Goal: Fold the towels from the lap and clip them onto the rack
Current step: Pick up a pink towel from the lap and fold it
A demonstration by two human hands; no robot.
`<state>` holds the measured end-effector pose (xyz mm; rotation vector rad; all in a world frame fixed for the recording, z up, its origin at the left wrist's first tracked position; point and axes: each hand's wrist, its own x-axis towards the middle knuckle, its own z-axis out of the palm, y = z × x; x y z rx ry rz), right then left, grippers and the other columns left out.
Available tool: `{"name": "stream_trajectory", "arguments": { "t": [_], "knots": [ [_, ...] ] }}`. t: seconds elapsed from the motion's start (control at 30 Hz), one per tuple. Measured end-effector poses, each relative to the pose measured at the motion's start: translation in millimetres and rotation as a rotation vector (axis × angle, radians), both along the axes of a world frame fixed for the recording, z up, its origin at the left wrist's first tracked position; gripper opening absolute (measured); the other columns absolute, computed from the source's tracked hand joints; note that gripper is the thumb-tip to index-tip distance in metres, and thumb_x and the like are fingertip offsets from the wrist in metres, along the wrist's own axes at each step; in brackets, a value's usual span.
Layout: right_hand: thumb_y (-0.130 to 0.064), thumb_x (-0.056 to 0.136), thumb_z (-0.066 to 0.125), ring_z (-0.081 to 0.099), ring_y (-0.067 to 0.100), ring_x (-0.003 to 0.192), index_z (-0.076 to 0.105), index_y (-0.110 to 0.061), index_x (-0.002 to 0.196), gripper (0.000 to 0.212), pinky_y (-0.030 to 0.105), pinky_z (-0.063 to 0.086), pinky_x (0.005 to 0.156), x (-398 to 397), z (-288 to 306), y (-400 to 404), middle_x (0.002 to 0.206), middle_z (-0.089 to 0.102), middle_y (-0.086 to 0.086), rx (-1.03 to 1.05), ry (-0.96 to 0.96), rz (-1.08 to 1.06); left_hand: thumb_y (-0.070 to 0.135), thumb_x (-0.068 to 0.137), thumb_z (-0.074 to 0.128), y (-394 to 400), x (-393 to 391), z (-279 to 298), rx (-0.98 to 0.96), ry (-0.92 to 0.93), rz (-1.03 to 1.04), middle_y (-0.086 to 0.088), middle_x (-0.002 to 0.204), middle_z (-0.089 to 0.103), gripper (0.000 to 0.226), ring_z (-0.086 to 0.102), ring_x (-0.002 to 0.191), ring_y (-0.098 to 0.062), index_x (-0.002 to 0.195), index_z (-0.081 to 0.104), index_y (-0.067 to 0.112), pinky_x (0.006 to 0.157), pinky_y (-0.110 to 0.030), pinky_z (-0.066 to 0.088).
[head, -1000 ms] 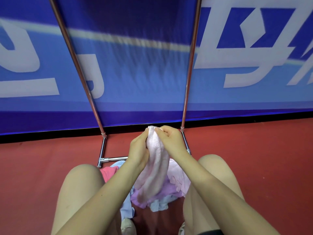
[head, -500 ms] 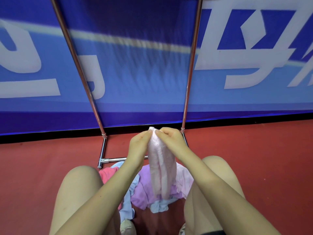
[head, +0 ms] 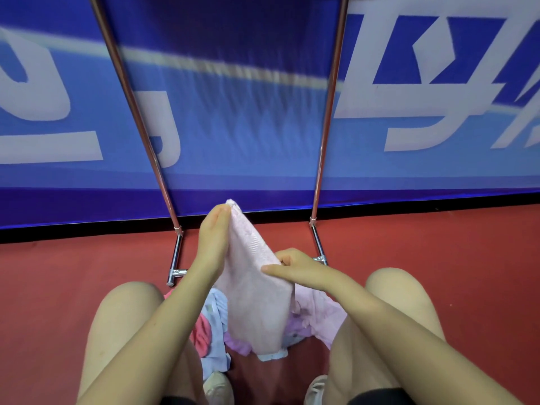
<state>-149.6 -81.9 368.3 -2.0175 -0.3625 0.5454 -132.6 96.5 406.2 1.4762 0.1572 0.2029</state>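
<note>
The left hand (head: 213, 244) pinches the top corner of a pale pink towel (head: 257, 299), held up in front of the rack (head: 327, 118). The right hand (head: 298, 268), lower, grips the towel's right edge, index finger straight across the cloth. More towels (head: 216, 325) lie bunched below it, between the knees

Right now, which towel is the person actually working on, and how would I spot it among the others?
Start at the two metal rack poles rising before the blue banner, then drop to the hands between the knees. The pale pink towel hangs there, its top corner pinched by the left hand, its edge by the right hand. Alone among the lap towels, it is lifted.
</note>
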Motion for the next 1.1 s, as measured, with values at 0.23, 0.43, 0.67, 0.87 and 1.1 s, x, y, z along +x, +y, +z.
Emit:
{"name": "stream_trajectory", "arguments": {
  "t": [0.23, 0.43, 0.67, 0.87, 1.1],
  "knots": [
    [-0.037, 0.087, 0.057, 0.052, 0.010, 0.077, 0.066, -0.016, 0.085, 0.023, 0.029, 0.042, 0.071, -16.7, -21.9, -2.1, 0.081, 0.059, -0.003, 0.002, 0.142, 0.002, 0.021, 0.095, 0.048, 19.8, 3.6, 3.2, -0.124, -0.027, 0.089, 0.016, 0.063, 0.051, 0.037, 0.045, 0.066, -0.005, 0.059, 0.054, 0.027, 0.069, -0.028, 0.039],
    [-0.035, 0.094, 0.054, 0.038, 0.003, 0.056, 0.046, -0.025, 0.057, 0.038, 0.019, 0.031, 0.053, -21.2, -29.2, -14.7, 0.059, 0.043, -0.015, -0.255, 0.096, 0.027, 0.024, 0.092, 0.050, 45.0, 9.7, 7.7, -0.278, 0.020, 0.231, 0.013, 0.060, 0.042, 0.034, 0.041, 0.055, -0.004, 0.059, 0.043, 0.027, 0.059, -0.025, 0.036],
    [-0.038, 0.094, 0.049, 0.049, 0.016, 0.070, 0.050, -0.019, 0.066, 0.034, 0.034, 0.042, 0.070, -13.3, -30.8, -43.5, 0.070, 0.055, -0.002, -0.489, -0.128, -0.082, 0.030, 0.090, 0.050, 63.4, 9.5, 3.0, -0.172, -0.017, 0.291, 0.014, 0.066, 0.045, 0.026, 0.042, 0.061, -0.004, 0.064, 0.047, 0.027, 0.061, -0.021, 0.039],
    [-0.038, 0.088, 0.056, 0.060, 0.027, 0.086, 0.050, -0.020, 0.108, 0.027, 0.033, 0.040, 0.067, -3.9, -14.3, -63.7, 0.087, 0.062, 0.004, -0.613, -0.339, -0.310, 0.025, 0.097, 0.043, 64.3, 14.3, -8.5, 0.083, -0.053, 0.308, 0.014, 0.075, 0.052, 0.023, 0.046, 0.071, -0.001, 0.078, 0.054, 0.021, 0.071, -0.021, 0.040],
    [-0.023, 0.087, 0.056, 0.063, 0.038, 0.090, 0.029, -0.012, 0.136, 0.057, 0.037, 0.044, 0.066, 3.4, -11.9, -69.0, 0.097, 0.066, 0.014, -0.662, -0.381, -0.482, 0.028, 0.097, 0.043, 58.2, 16.3, -18.3, 0.046, 0.016, 0.309, 0.005, 0.088, 0.058, 0.022, 0.050, 0.083, -0.008, 0.088, 0.060, 0.017, 0.081, -0.027, 0.042]
  ]
}}
